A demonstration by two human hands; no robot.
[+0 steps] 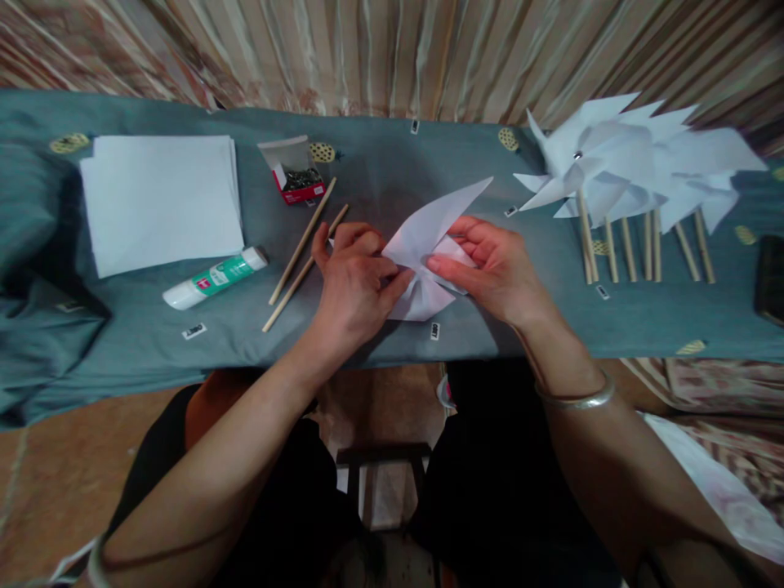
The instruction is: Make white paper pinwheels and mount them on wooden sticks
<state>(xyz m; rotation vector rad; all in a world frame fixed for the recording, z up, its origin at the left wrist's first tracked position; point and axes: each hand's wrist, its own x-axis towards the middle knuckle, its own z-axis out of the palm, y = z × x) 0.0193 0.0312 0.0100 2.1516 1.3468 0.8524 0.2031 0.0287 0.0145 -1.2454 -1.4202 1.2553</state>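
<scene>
A white paper pinwheel [429, 237] is held between my two hands just above the cloth, its blades curled toward the middle. My left hand [358, 273] pinches its left side with thumb and fingers. On the right, my right hand [490, 265] grips a blade, the thumb pressed near the pinwheel's centre. Whether a pin sits at the centre, I cannot tell. Two thin wooden sticks [300, 245] lie just left of my left hand. Beyond them stands an open red-and-white box [300, 192] with many small metallic pieces inside.
A stack of white paper [162, 204] lies at the left, with a glue stick [214, 279] in front of it. Several pinwheels on sticks [637, 163] overlap at the right. A dark object [770, 279] rests at the right edge of the grey-green cloth [392, 155].
</scene>
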